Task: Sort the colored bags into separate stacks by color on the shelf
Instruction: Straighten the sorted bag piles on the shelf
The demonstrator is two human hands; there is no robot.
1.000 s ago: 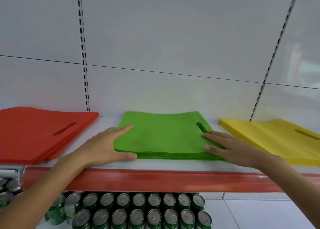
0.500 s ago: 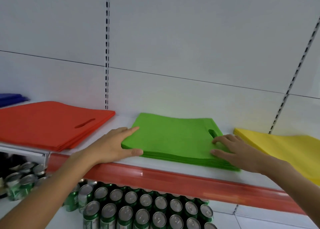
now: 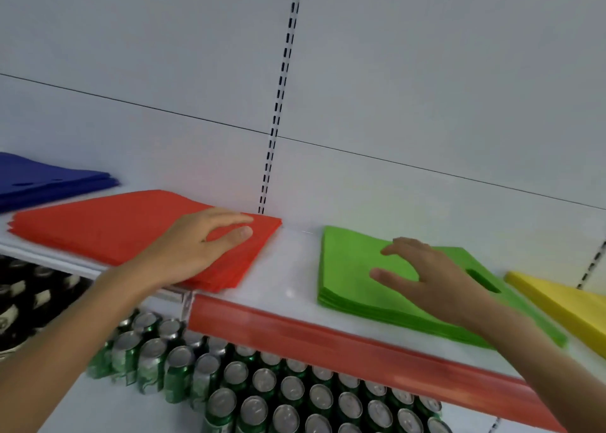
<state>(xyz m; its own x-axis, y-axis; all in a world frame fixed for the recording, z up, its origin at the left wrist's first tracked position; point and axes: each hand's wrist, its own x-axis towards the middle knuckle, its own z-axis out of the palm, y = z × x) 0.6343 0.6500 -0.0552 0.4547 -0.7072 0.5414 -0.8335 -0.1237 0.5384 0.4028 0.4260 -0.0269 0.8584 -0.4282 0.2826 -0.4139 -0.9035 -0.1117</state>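
No word, number or brand can be read anywhere. The green cans (image 3: pixel 183 377) under the shelf (image 3: pixel 295 331) have printed sides (too blurred to make out), and the dark items (image 3: pixel 39 301) at the left bear illegible white marks.

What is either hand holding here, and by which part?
Nothing is held. The left hand rests on the red stack; the right hand spreads open over the green stack.

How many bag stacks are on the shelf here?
4: blue stack far left, red stack under left hand, green stack under right hand, yellow stack far right. More may lie offscreen.
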